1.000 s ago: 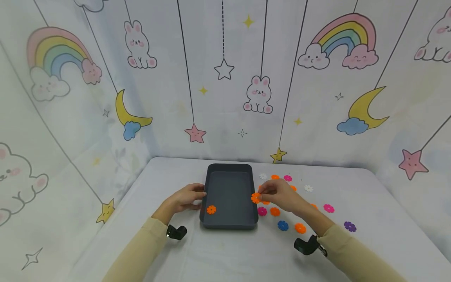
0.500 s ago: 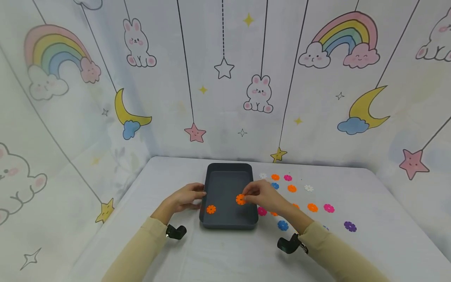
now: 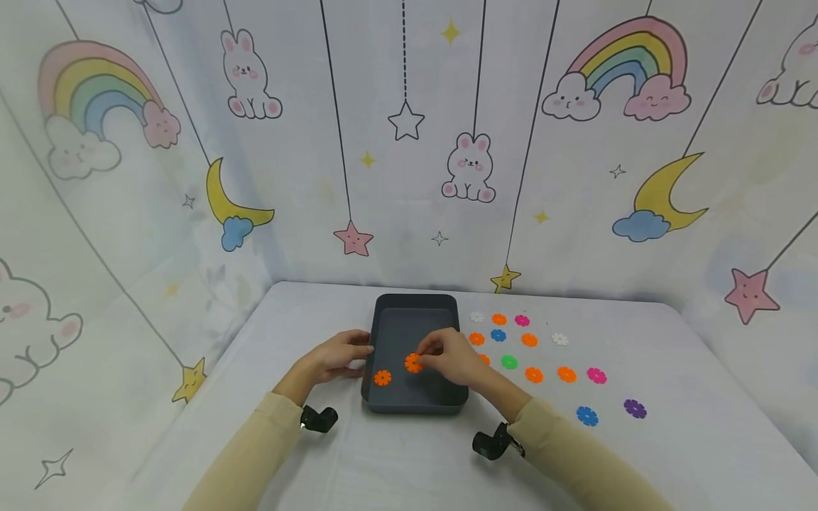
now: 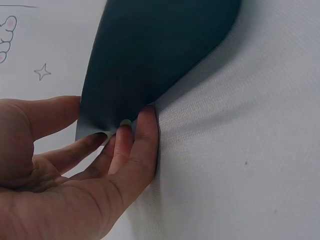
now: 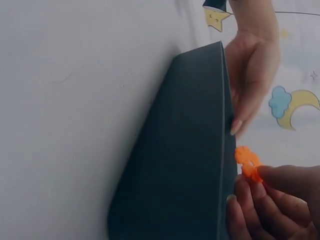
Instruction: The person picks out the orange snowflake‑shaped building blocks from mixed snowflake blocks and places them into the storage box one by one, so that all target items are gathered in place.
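A dark grey rectangular tray point(image 3: 415, 323) sits on the white table. My left hand point(image 3: 332, 355) grips its left wall; in the left wrist view, one digit goes over the rim and the other fingertips touch the outer side. Above the tray floor, my right hand point(image 3: 450, 356) pinches an orange flower-shaped disc point(image 3: 412, 363) between thumb and fingers. The right wrist view has this disc point(image 5: 247, 162) just beyond the near rim. Another orange disc point(image 3: 382, 378) lies in the tray's front left part.
Right of the tray, several flower-shaped discs lie scattered, among them green point(image 3: 509, 362), blue point(image 3: 587, 416), purple point(image 3: 635, 408), pink point(image 3: 597, 375) and white point(image 3: 559, 339) ones. My right forearm covers part of that area. A patterned curtain point(image 3: 409, 184) stands behind the table.
Carrying the orange disc, my right hand has moved left from the tray's right rim to over its middle. The left hand has stayed on the tray's left wall.
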A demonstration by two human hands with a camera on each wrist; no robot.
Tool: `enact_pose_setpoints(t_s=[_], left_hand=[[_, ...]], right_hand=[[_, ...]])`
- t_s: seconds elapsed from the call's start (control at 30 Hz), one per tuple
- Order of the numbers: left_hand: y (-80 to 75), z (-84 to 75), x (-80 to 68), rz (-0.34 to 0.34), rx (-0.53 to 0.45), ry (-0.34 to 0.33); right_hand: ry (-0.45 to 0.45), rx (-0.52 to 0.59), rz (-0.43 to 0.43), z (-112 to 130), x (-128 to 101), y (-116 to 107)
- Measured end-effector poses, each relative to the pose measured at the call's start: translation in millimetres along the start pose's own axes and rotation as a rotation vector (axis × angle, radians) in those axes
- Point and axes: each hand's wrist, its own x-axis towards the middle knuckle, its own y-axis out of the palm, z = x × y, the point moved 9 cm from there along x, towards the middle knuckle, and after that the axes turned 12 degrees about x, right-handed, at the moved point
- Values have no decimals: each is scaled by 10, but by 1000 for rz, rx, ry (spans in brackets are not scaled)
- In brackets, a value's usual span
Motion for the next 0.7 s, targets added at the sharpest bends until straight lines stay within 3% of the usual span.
enact_pose_setpoints(t_s=[0.7], left_hand=[[3, -2, 12, 9, 4, -10]], right_hand=[[59, -87, -68, -181, 185, 278]])
